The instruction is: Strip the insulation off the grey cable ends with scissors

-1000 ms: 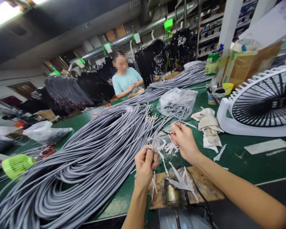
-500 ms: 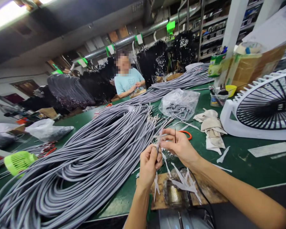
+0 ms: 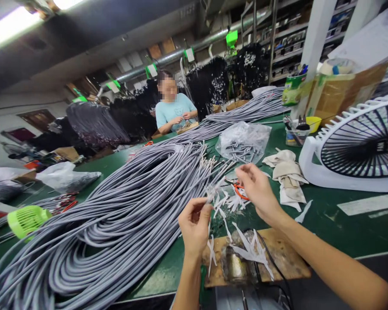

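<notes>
Pinching grey cable end (image 3: pixel 210 197), left hand (image 3: pixel 194 226) fingers clamped on it above green bench (image 3: pixel 342 232). Right hand (image 3: pixel 257 189) fingers loosely apart, empty, over orange-handled cutters (image 3: pixel 237 189). Risk: stripped end slips, tangles among white paper scraps (image 3: pixel 245 245).

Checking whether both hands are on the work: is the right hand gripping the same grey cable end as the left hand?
No: the right hand is raised apart, fingers loose, while only the left hand pinches the grey cable end.
</notes>
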A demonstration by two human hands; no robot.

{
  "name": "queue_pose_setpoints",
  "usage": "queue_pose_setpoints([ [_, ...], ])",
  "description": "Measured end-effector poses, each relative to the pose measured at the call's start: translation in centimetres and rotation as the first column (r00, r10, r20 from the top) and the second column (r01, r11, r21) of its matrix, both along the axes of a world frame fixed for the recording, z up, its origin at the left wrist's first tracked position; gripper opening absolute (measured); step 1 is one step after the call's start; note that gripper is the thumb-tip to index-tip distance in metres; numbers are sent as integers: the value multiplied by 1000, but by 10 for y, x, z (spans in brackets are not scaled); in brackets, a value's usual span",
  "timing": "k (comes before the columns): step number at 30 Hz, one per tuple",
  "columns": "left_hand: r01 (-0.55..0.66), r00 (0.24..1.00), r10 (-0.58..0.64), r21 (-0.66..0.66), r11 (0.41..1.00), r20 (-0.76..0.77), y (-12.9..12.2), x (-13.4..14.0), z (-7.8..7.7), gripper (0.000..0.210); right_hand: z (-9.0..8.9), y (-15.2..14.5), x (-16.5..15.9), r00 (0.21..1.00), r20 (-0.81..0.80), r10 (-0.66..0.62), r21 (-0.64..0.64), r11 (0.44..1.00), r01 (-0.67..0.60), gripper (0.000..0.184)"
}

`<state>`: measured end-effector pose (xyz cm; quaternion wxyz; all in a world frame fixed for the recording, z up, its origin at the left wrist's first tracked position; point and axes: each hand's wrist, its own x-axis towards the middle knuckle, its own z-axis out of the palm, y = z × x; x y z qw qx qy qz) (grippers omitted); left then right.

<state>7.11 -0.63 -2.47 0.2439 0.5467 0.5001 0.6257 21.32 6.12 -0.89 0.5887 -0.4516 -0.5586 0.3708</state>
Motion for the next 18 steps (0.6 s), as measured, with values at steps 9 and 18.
queue_pose_setpoints([
  [9, -336, 868, 375, 172, 926, -326, -3, -4, 6, 6, -4, -32, -15, 758, 625, -187, 473, 863, -178, 24],
  [18, -265, 833, 352, 250, 931, -426, -5, -3, 6, 3, -5, -31, -14, 703, 613, -361, 614, 777, -137, 17],
])
